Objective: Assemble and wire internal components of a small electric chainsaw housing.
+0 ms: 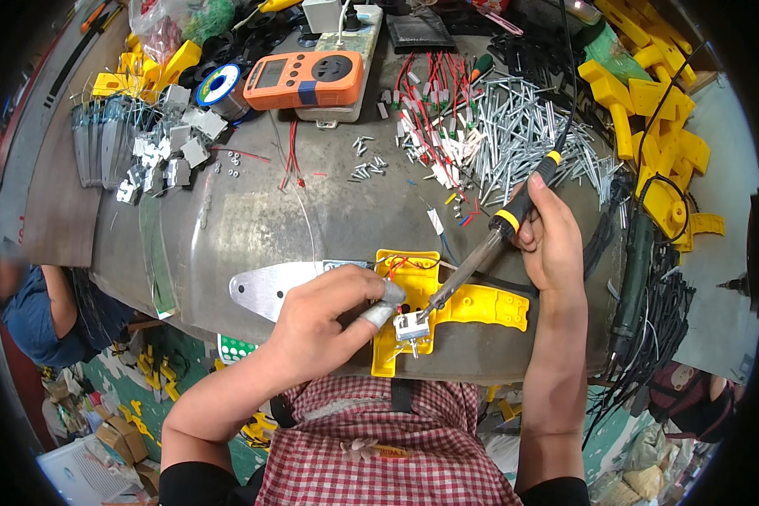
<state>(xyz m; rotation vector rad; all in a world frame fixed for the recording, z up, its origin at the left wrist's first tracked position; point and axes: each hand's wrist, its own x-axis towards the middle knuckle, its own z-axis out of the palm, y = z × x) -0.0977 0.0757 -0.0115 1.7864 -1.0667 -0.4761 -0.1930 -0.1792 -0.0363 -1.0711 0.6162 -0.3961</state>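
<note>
My right hand [550, 232] grips a soldering iron [506, 221] by its black and yellow handle. Its tip slants down to the left and meets a small switch [411, 325] with a white and metal body. That switch rests over an open yellow plastic housing [489, 305] with a handle-like part to the right. At the switch's left, my left hand [325, 316] is closed in a pinch, grey covers on thumb and forefinger. A red wire [394, 268] runs from the housing into those fingertips, which partly hide it. Under my left hand lies a flat silver plate [266, 288].
An orange meter [305, 80] and a solder spool [221, 88] stand at the back. Long screws [523, 126] and red-wired parts [434, 110] are heaped back right. Yellow housings [670, 126] pile up far right, near a green electric screwdriver [632, 291]. Metal switches [173, 139] lie left. Another person [42, 316] sits left.
</note>
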